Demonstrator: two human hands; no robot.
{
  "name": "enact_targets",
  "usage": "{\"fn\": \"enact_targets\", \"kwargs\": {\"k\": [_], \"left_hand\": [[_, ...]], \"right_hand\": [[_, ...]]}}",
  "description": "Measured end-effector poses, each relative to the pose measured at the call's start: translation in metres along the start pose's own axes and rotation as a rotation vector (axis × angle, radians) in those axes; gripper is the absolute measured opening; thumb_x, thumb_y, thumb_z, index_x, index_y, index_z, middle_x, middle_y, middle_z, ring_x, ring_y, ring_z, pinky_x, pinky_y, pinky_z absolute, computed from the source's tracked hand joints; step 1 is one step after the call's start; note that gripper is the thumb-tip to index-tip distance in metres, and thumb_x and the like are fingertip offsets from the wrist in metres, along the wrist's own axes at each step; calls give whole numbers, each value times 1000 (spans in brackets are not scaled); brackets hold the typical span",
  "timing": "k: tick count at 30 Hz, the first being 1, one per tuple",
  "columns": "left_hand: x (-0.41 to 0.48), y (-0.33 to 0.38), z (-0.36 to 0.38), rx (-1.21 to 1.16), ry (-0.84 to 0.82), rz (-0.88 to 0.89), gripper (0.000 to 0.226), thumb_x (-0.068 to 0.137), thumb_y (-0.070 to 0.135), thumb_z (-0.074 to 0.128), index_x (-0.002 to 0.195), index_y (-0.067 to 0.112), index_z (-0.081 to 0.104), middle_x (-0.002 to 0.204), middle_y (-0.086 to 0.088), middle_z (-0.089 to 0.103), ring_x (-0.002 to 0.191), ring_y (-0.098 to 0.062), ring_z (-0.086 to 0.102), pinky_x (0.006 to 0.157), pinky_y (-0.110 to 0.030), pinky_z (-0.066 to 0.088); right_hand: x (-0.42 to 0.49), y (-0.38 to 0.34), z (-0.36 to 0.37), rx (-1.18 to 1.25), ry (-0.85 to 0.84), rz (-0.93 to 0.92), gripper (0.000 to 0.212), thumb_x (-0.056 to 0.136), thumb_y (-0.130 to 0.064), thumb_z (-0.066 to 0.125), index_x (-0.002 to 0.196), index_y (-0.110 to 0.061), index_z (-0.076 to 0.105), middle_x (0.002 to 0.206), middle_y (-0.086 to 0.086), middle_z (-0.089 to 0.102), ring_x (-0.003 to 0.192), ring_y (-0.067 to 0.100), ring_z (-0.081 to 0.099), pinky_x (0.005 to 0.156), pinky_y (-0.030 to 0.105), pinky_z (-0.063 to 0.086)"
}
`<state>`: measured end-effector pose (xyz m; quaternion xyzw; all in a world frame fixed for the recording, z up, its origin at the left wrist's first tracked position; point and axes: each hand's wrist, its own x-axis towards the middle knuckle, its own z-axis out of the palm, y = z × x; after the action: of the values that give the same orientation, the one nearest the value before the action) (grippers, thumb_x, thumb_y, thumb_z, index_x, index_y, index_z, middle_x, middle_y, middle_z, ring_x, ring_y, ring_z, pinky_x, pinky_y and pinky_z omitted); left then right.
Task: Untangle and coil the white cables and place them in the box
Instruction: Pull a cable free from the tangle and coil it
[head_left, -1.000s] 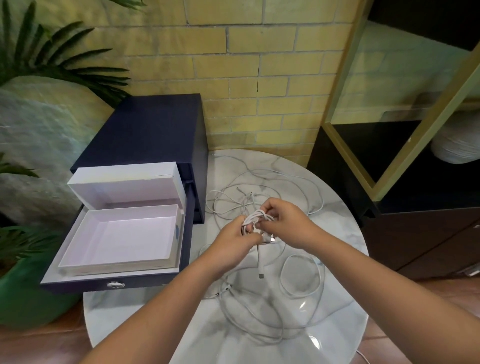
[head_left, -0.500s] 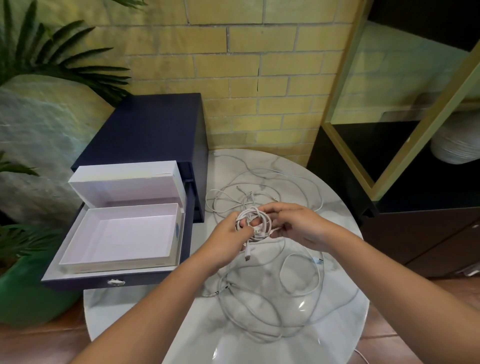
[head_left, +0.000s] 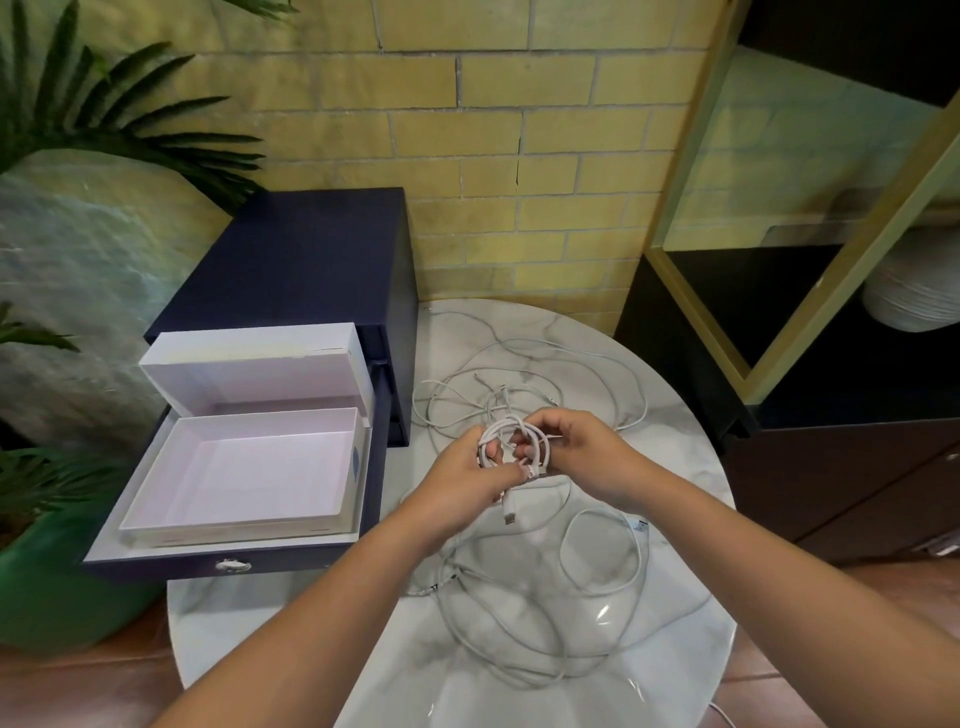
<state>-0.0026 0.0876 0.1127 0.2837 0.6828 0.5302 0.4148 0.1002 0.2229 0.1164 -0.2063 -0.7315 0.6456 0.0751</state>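
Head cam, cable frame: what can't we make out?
Head view: turns in the small white cable coil; the left hand and right hand cover it.
Head view: count of loose white cables on the round marble table; strands overlap, forearms hide some.
Head view: white ribbed object, cut by right edge.

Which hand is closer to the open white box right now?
Left. The left hand holds the cable coil to the right of the white box; the right hand grips the same coil from its far side, farther from the box.
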Motion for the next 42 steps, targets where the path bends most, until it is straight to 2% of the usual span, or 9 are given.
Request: {"fn": "enact_targets", "kwargs": {"k": [9,15,19,24,30,33,35,38,42], "left_hand": [[-4,1,-3,59,-44,49,48,65,23,75,110,18,60,104,-11,69,88,-12,64,87,-37,54],[1,1,0,100,-67,23,44,65,22,75,104,12,58,84,-1,58,68,-11,55,59,-24,47],[1,-4,-3,94,-58,30,26,76,9,74,91,24,59,74,15,60,71,-2,57,69,-19,44],[1,-2,-4,88,-56,61,32,78,5,72,78,27,50,61,20,50,52,10,49,53,-7,37],[-4,3,-4,67,-198,28,29,82,10,72,81,32,54,64,24,58,64,9,55,67,-12,42],[-2,4,-1,26,-175,15,26,74,31,75,60,42,55,60,19,44,70,-4,50,77,-26,45],[2,0,0,12,-124,24,17,66,38,77,69,39,61,63,19,49,74,-8,54,84,-34,48],[2,-1,1,19,-110,66,37,68,30,78,100,20,64,74,18,60,75,-3,58,78,-26,46],[0,1,-1,49,-116,69,27,77,8,77,89,20,56,66,26,60,66,7,57,66,-11,43]], "right_hand": [[-4,3,-2,-33,-15,-21,21,81,10,65,91,-9,67,86,1,67,80,11,65,74,22,54],[-3,7,0,-470,161,-207,25,79,13,61,85,-10,67,85,0,61,76,9,58,70,16,47],[-2,8,-3,-643,191,-348,23,76,11,62,84,-11,63,84,-5,55,77,7,54,66,20,46],[0,8,-3,-783,213,-431,23,77,8,62,84,-13,60,85,-6,50,75,11,52,63,22,44],[5,8,-11,-785,188,-387,23,79,10,59,84,-13,60,84,-8,51,75,7,49,68,17,42],[3,9,-8,-772,196,-424,27,76,11,59,80,-15,57,82,-10,47,72,4,45,65,10,36],[4,11,-7,-734,223,-437,27,75,12,60,78,-14,57,81,-8,48,73,4,47,65,10,36],[4,14,-7,-585,255,-353,22,79,7,63,80,-14,59,82,-4,53,75,7,49,67,14,41],[5,15,-7,-601,223,-284,23,83,6,58,84,-17,59,83,-7,57,76,4,51,68,14,41]]}}
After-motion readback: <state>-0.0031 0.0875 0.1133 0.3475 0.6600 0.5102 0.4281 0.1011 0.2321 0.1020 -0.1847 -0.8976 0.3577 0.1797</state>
